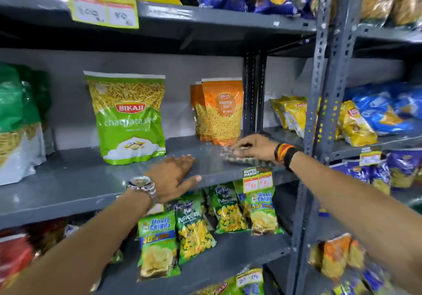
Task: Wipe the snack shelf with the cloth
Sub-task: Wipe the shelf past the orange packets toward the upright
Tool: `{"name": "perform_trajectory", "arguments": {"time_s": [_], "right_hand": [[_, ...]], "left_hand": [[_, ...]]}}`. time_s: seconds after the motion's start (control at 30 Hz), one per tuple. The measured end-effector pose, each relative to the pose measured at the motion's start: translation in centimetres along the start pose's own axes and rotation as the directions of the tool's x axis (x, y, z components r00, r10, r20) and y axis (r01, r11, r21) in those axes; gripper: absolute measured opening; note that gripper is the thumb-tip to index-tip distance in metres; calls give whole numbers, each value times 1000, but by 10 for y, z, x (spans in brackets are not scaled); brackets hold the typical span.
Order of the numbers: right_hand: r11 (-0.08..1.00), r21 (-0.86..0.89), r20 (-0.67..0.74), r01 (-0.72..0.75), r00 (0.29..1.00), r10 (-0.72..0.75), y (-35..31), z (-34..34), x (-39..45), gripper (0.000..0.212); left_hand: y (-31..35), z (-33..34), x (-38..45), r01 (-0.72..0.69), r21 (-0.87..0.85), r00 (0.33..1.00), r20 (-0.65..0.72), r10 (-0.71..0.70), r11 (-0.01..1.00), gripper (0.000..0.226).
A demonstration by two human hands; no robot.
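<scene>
The grey metal snack shelf [75, 180] runs across the middle of the head view. My right hand [253, 145] presses a dark patterned cloth [242, 159] flat onto the shelf's right end, just in front of the orange snack packets [222, 112]. My left hand [173, 178] rests palm down on the shelf's front edge, fingers spread, holding nothing, with a metal watch on the wrist. A tall green snack bag [130, 116] stands upright behind and left of my left hand.
Green and white bags [16, 123] stand at the shelf's left end. A perforated grey upright [324, 84] bounds the shelf on the right, with yellow and blue packets beyond it. Chip packets [198, 224] fill the shelf below. A price tag [257, 179] hangs from the front edge.
</scene>
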State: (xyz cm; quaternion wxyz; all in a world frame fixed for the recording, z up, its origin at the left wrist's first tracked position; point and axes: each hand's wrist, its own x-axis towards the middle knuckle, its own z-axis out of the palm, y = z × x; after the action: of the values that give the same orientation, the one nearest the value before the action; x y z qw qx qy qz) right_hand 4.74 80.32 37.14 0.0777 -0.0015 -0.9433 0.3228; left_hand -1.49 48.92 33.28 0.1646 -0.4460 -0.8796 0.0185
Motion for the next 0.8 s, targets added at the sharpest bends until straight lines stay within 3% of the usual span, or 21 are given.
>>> {"name": "perform_trajectory", "arguments": {"time_s": [0.1, 0.17, 0.23, 0.33, 0.43, 0.5, 0.57, 0.7, 0.8], "right_hand": [[997, 12, -267, -78, 960, 78, 9, 2, -9, 23], [985, -31, -336, -169, 930, 149, 10, 15, -5, 20], [987, -84, -270, -140, 956, 113, -7, 31, 2, 21], [994, -111, -37, 17, 999, -22, -40, 48, 1, 26], [1000, 8, -113, -13, 993, 14, -46, 51, 5, 28], [996, -78, -229, -51, 973, 32, -44, 55, 8, 26], [991, -133, -167, -8, 986, -15, -56, 65, 5, 25], [974, -36, 39, 223, 974, -222, -86, 81, -46, 24], [968, -19, 51, 251, 967, -250, -62, 84, -87, 23]], "left_hand": [[-30, 5, -28, -19, 13, 1000, 4, 19, 1000, 109], [-37, 13, -40, 8, -5, 1000, -9, -8, 1000, 103], [-36, 18, -46, 38, -45, 999, -21, -39, 998, 102], [-34, 18, -47, 36, -71, 998, -40, -39, 997, 103], [-33, 18, -48, 29, -73, 998, -44, -33, 997, 98], [-33, 19, -46, 37, -59, 999, -37, -39, 998, 98], [-35, 20, -45, 51, -55, 998, -28, -53, 997, 89], [-25, 12, -52, 80, -58, 996, -38, -82, 995, 77], [-2, 15, -73, -28, -33, 978, -205, 20, 999, 66]]}}
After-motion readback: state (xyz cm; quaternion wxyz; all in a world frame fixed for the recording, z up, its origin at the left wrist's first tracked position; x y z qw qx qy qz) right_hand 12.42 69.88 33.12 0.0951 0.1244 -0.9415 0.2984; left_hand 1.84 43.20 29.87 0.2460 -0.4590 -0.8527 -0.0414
